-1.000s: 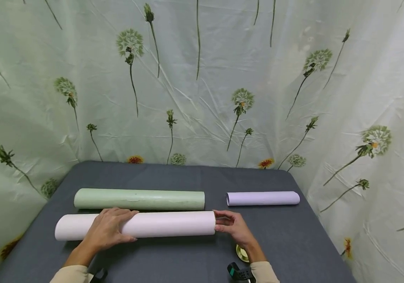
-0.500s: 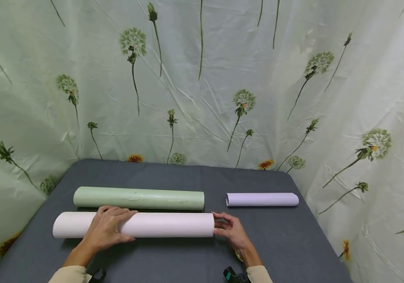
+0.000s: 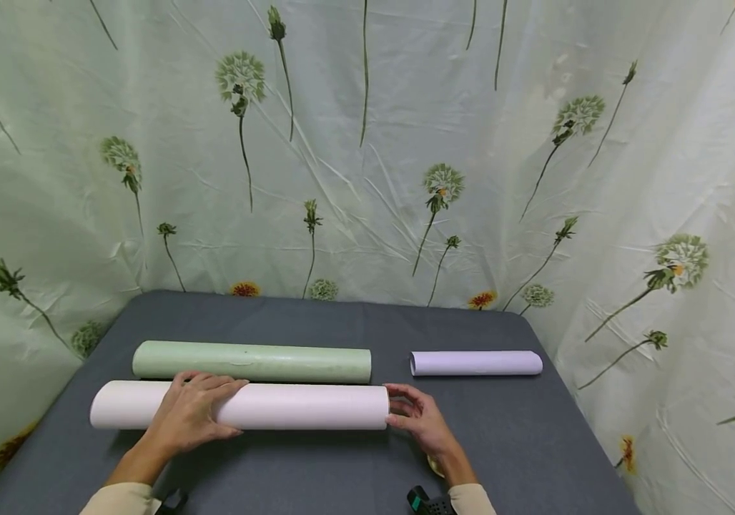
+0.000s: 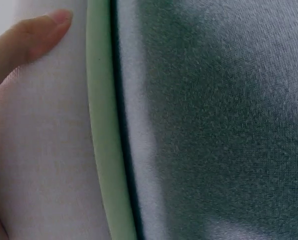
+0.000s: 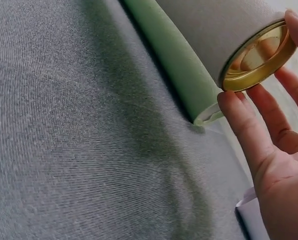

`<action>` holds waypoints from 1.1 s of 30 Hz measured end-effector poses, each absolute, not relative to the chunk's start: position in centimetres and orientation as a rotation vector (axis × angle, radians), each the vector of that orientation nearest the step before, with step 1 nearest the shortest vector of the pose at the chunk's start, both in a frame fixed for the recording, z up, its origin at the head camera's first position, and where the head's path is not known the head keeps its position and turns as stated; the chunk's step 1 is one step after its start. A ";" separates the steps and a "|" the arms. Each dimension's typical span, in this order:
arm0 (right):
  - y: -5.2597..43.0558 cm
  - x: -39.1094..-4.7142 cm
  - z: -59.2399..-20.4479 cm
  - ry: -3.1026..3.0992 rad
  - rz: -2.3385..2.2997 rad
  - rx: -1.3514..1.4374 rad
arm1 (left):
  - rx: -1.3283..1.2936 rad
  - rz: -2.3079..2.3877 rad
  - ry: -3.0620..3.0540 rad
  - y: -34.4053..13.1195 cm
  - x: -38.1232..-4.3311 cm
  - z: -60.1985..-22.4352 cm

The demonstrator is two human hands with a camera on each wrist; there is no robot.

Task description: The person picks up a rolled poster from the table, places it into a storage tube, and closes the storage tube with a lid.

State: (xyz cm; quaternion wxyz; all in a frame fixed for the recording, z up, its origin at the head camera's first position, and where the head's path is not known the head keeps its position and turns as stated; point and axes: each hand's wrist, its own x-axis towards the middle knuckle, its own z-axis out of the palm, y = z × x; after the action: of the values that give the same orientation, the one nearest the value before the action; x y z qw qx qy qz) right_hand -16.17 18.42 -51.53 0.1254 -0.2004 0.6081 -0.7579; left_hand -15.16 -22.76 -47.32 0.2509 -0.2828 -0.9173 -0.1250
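Observation:
A long pinkish-white tube [image 3: 303, 406] lies across my front, slightly above the cloth. My left hand [image 3: 194, 411] grips it from above, left of its middle, thumb on the near side. At the tube's right end is my right hand [image 3: 425, 422], its fingers and thumb spread around the rim. A gold metal lid [image 5: 259, 55] is set in that end in the right wrist view, with my fingertips pinching its edge. Another gold round piece [image 3: 435, 466] lies on the cloth, mostly hidden beneath my right wrist.
Just behind the white tube lies a pale green roll [image 3: 252, 363]. A shorter lilac roll [image 3: 475, 363] rests at the back right. Dark grey cloth covers the table [image 3: 316, 472], and a curtain with dandelion prints [image 3: 367, 179] hangs behind it.
The white tube and both hands have shifted a little to the left. My right wrist now covers more of the gold piece on the cloth. Both rolls behind stay put.

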 end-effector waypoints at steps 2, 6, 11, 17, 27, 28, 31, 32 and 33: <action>18.4 -16.1 -51.2 1.819 -2.170 -0.542 | -0.766 -0.333 -2.498 -22.7 -15.2 -47.2; 18.5 -15.9 -50.6 1.889 -2.113 -0.480 | -0.761 -0.312 -2.501 -22.6 -15.2 -46.9; 18.5 -15.9 -50.2 1.957 -2.046 -0.509 | -0.768 -0.284 -2.520 -22.4 -15.2 -46.6; 17.9 -16.1 -49.4 2.054 -1.972 -0.495 | -0.771 -0.273 -2.532 -22.3 -15.1 -46.4; 16.2 -16.2 -47.5 2.405 -1.614 -0.616 | -0.774 -0.279 -2.522 -22.1 -15.0 -46.4; 15.9 -16.2 -47.4 2.452 -1.573 -0.633 | -0.772 -0.279 -2.517 -22.1 -15.0 -46.4; 15.0 -16.2 -46.9 2.637 -1.386 -0.731 | -0.764 -0.270 -2.521 -22.1 -14.9 -46.3; 14.7 -16.2 -46.7 2.707 -1.307 -0.776 | -0.760 -0.270 -2.525 -22.1 -14.9 -46.3; 14.3 -16.1 -46.6 2.775 -1.223 -0.825 | -0.755 -0.272 -2.530 -22.1 -14.9 -46.3</action>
State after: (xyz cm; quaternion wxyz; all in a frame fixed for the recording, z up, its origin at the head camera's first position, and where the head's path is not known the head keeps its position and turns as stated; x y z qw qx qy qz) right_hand -16.14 14.33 -46.59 -0.0006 -0.2624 0.8830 -0.3893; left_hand -14.89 -22.08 -46.26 0.2414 -0.2761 -0.9250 -0.0996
